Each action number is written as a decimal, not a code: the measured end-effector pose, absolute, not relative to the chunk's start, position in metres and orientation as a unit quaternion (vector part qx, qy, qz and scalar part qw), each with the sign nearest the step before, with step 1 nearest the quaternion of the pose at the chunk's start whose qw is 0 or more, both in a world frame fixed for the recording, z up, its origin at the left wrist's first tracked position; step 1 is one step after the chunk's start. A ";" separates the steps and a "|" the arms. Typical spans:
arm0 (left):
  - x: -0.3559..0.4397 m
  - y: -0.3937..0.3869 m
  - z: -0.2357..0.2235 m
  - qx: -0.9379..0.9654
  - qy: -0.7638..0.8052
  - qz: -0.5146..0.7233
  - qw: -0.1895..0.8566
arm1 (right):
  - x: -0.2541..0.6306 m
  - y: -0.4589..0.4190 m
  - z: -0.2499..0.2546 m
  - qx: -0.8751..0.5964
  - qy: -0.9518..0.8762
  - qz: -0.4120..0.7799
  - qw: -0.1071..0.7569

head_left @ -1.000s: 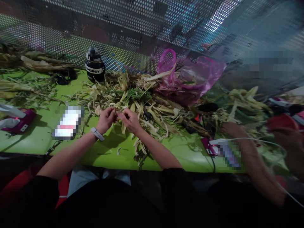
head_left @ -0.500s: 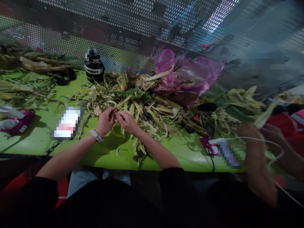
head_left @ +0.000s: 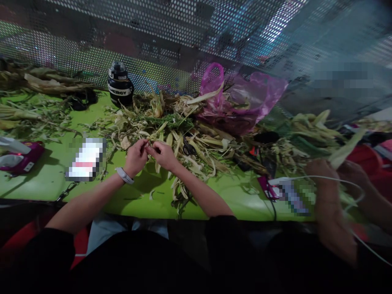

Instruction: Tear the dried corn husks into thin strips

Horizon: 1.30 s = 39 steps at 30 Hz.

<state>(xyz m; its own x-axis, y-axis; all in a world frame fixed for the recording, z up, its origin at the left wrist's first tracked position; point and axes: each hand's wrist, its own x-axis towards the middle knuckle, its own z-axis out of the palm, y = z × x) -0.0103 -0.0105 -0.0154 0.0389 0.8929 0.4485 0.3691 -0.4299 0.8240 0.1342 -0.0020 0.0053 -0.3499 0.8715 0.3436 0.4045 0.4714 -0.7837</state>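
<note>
My left hand (head_left: pixel 135 156), with a pale watch on the wrist, and my right hand (head_left: pixel 163 155) meet over the near edge of a heap of dry pale-yellow leaf strips (head_left: pixel 171 126) on a green table (head_left: pixel 137 200). Both hands are closed in a pinch on the same thin strip between them. Black scissors (head_left: pixel 190 149) lie in the heap just right of my right hand. Loose strips hang down towards the table edge below my right forearm.
A black jar (head_left: pixel 120 87) stands at the back left, a pink plastic bag (head_left: pixel 241 102) at the back right. A blurred phone (head_left: pixel 86 159) lies left of my hands. A co-worker's hands (head_left: pixel 321 171) handle leaves at the right, beside a white cable (head_left: pixel 337 181). A perforated metal wall runs behind.
My hands have stayed together at the heap, shifting only slightly. The co-worker's hands at the right have lifted a long leaf.
</note>
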 end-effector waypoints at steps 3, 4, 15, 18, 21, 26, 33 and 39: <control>-0.010 -0.011 -0.015 0.671 0.474 0.513 0.250 | 0.133 0.001 0.001 -0.391 -0.748 0.353 0.404; -0.010 -0.011 -0.014 0.669 0.472 0.515 0.253 | 0.134 0.001 0.000 -0.385 -0.743 0.370 0.403; -0.008 -0.010 -0.018 0.679 0.431 0.508 0.308 | 0.139 -0.002 0.008 -0.411 -0.737 0.379 0.380; -0.006 -0.010 -0.019 0.680 0.425 0.505 0.319 | 0.138 -0.005 0.008 -0.410 -0.729 0.389 0.386; -0.005 -0.011 -0.019 0.667 0.425 0.505 0.346 | 0.138 -0.007 0.009 -0.407 -0.732 0.379 0.394; -0.010 -0.015 -0.016 0.670 0.428 0.507 0.332 | 0.138 -0.006 0.014 -0.427 -0.657 0.464 0.414; -0.018 -0.007 -0.009 0.743 0.383 0.404 0.370 | 0.147 0.003 0.016 -0.455 -0.606 0.514 0.402; -0.024 -0.001 0.003 0.682 0.387 0.329 0.525 | 0.156 0.011 0.012 -0.461 -0.618 0.521 0.366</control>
